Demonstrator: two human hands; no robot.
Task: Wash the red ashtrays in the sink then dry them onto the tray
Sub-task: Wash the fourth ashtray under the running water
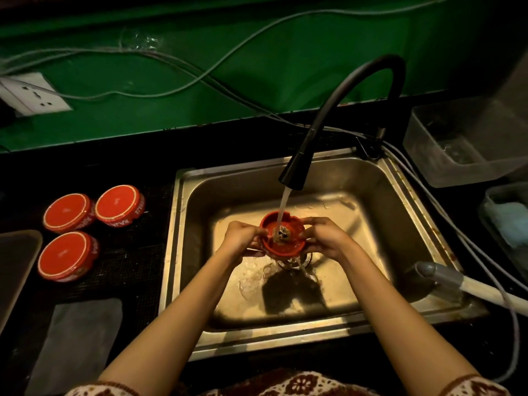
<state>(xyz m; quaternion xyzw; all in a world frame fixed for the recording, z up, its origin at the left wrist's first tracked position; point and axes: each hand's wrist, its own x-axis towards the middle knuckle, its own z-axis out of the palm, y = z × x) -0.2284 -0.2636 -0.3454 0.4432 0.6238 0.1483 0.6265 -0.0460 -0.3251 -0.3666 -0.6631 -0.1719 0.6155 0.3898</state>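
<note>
Over the sink (371, 181), left hand (241, 238) and right hand (325, 238) grasp a red ashtray (281, 247), fingers (317, 221) curled on opposite rims, under the faucet (297, 170) stream. Farther left on the surface, three upturned ashtrays (118, 204) carry white lettering, unreadable.

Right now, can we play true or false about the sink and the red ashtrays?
1. The left hand and the right hand both hold one red ashtray over the sink. True.
2. The tap is off. False: water runs from it into the red ashtray.
3. On the counter, left of the sink, sit three ashtrays. True.
4. Those three are stacked in one pile. False: they sit side by side, bottoms up.
</note>
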